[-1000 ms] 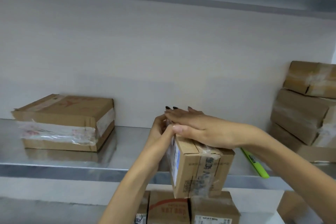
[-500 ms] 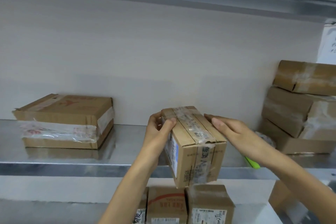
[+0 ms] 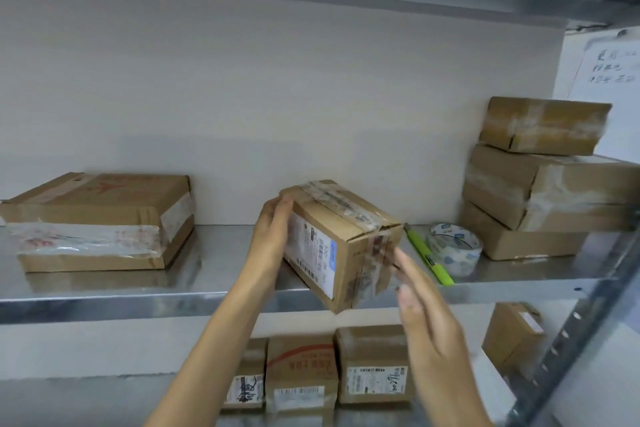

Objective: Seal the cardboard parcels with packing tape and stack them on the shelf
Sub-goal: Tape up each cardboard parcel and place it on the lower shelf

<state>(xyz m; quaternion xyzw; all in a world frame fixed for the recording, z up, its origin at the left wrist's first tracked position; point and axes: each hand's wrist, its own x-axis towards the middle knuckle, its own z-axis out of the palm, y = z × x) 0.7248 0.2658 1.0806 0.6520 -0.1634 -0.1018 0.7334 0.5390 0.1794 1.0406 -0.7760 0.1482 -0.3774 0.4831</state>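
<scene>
Cardboard parcel (image 3: 341,239), taped, tilts over the edge of the metal shelf (image 3: 221,263); left hand (image 3: 272,232) grips its side, right hand (image 3: 426,319) flat-fingered, blurred, beside its end.

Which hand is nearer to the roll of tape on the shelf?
Right. The right hand hovers open just left of the roll of tape; the left hand grips the far side of the box, which sits between them.

A white shipping label (image 3: 313,253) with barcodes covers one side of the tilted parcel (image 3: 349,243), its print too small to read. Red characters on a lower box (image 3: 301,367) and handwriting on the whiteboard (image 3: 609,69) are likewise illegible.
</scene>
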